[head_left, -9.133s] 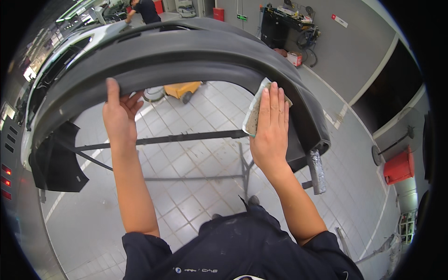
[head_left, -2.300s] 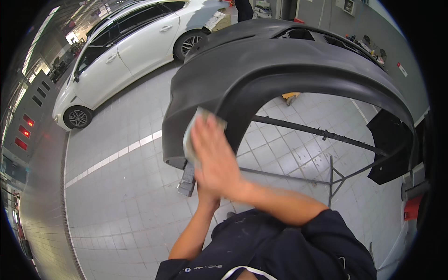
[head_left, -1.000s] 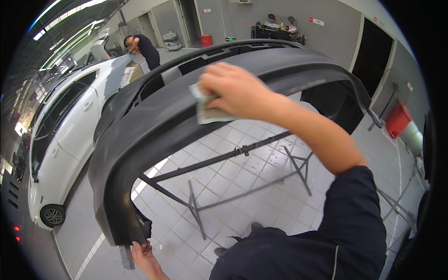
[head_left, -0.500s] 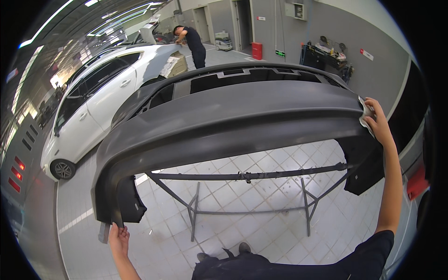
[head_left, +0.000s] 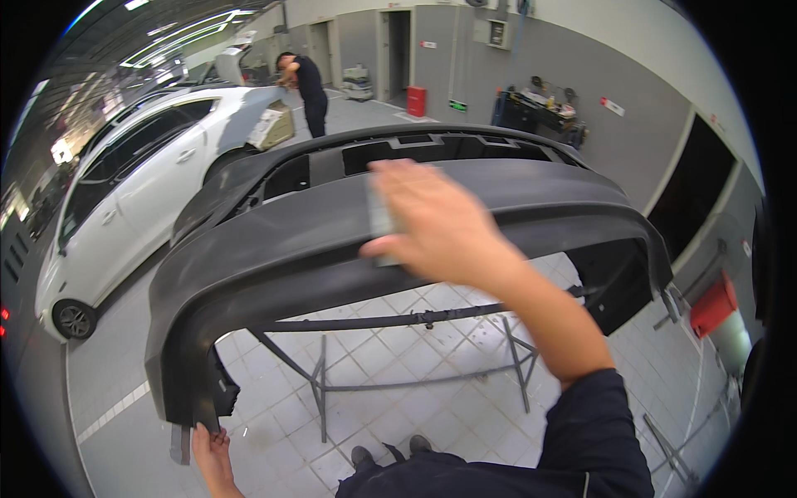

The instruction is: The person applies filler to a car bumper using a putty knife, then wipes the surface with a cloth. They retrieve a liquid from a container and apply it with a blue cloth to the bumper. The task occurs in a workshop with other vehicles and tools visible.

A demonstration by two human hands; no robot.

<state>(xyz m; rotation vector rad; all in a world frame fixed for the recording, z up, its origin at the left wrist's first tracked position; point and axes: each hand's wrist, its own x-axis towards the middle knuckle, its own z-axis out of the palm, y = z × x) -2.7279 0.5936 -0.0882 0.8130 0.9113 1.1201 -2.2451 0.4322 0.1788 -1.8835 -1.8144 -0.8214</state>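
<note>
At near left, the left hand (head_left: 213,455), fingers curled, pinches the bumper's (head_left: 299,226) lower end, seemingly steadying it. A stand (head_left: 323,390) appears to support it. Centrally, the blurred right hand (head_left: 436,220), fingers barely bent, holds a pale pad (head_left: 383,222) against it. Right, a red bin's (head_left: 712,305) contents are hidden.

Blurred just off the middle of the view, the right grip (head_left: 436,222) hides most of the pale sheet (head_left: 382,217) under it — and a stretch of the dark bumper (head_left: 548,187) too. Toward seven o'clock, the forearm (head_left: 223,486) behind the left grip (head_left: 212,455) is cut off; between one and two, items (head_left: 550,102) on the tabletop (head_left: 521,113) are too small to tell.
</note>
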